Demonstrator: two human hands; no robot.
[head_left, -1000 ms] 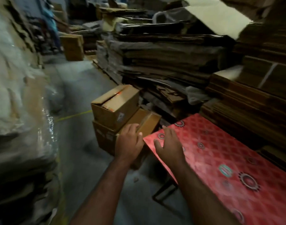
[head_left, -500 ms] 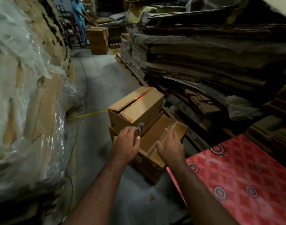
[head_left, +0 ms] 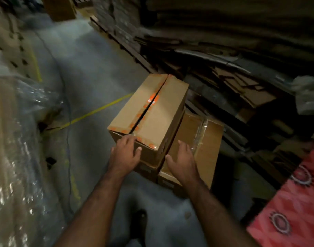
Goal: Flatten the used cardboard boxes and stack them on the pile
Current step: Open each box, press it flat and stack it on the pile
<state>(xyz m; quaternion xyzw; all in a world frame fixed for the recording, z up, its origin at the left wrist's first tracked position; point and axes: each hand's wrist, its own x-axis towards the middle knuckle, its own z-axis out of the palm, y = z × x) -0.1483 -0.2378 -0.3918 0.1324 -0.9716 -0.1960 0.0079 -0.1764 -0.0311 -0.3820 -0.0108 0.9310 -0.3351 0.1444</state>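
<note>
Reaching fwd w/ both hands toward the top box (head_left: 151, 111), which sits dead ahead and slightly up-frame of the wrists, stacked on a lower box (head_left: 197, 145) on the concrete floor (head_left: 92, 82). Its long axis runs away from the person, tilted up-right, same way as the slit tape seam w/ orange dots (head_left: 145, 111) down the lid.

L to R: plastic-wrapped bales (head_left: 19, 139) at far left, then a yellow floor line (head_left: 95, 111). Left hand (head_left: 125, 154) is the nearer one: fingers spread and lightly bent, tips touching the near top edge of the top box at its left corner, not wrapped round it. Right hand (head_left: 182, 161) is open too, fingers fairly straight, hovering by the box's near right side over the lower box's lid; can't tell if it touches either. So the likely next move is a grab from both sides of the near end, right hand needing to close in more.

Further right: dark stacks of flattened cardboard (head_left: 224, 50), prob. the pile, and a red patterned sheet (head_left: 295, 202) cut off at the corner.

Hidden/unclear: far end of the top box, most of the lower box, whether the box is empty. Frame is motion-blurred and dim.
</note>
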